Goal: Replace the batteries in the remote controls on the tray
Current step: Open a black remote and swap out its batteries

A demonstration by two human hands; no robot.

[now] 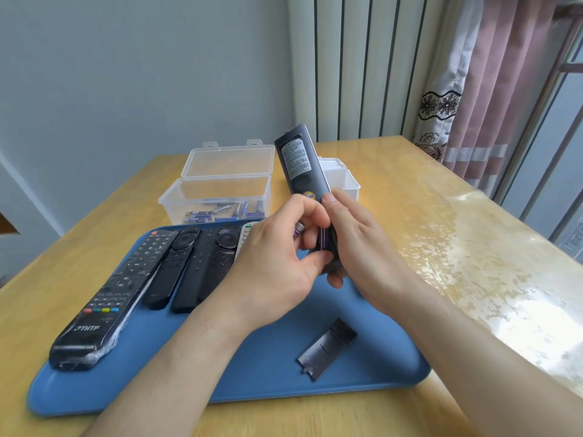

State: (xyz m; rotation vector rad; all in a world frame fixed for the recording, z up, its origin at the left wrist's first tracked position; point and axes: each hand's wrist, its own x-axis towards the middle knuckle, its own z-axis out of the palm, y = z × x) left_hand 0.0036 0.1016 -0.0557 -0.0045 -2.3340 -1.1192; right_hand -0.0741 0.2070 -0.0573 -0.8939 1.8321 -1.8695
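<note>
The right hand [356,244] is wrapped around the lower end of a slim grey remote [299,162], thumb along its near edge, fingers curled behind. The remote stands tilted, its matt back with a printed label facing the camera, above the far middle of the tray. The left hand [277,266] pinches a small purple battery [298,231] between thumb and fingers, right beside the open compartment, where a second purple cell [324,239] shows.

The flat, ribbed black battery cover [328,348] lies loose on the smooth blue plastic tray [252,373], towards its near right corner and well apart from both hands.

On the tray's left side lie 4 more remotes side by side: a long black one in crinkled clear wrap [110,298], 2 narrow black ones with round pads [172,266] [208,263], and a white one [244,236] mostly hidden by the left hand.

Beyond the tray stands a clear plastic box [214,197], its hinged lid up, with blue batteries [227,212] on its floor; a small white box [344,181] sits behind the held remote. The wooden table [410,184] has a glossy clear covering, with bare room on the right.
</note>
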